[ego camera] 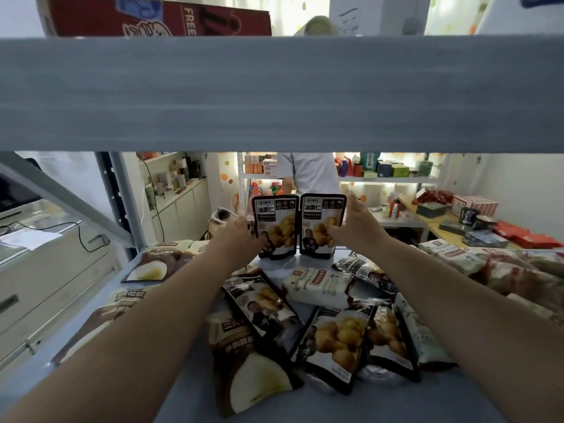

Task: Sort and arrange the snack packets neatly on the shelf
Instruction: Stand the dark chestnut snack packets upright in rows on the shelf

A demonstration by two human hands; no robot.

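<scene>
Fingers [335,232] of the right hand [357,222] pinch the right packet [320,227] and the left hand [241,235] the left packet [274,227], both upright between them on the shelf [381,407]; press edges flush, then release slowly lest either topples.

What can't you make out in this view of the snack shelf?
Head view only:
- Left hand fingertips: hidden behind the left packet; grip unclear.
- Right hand fingers: blurred against the right packet; grip unclear.
- Person behind: cut off above the chest by the upper shelf.
- Brown packet: partly covered by the left forearm.
- Small print on packets: too blurred.
</scene>
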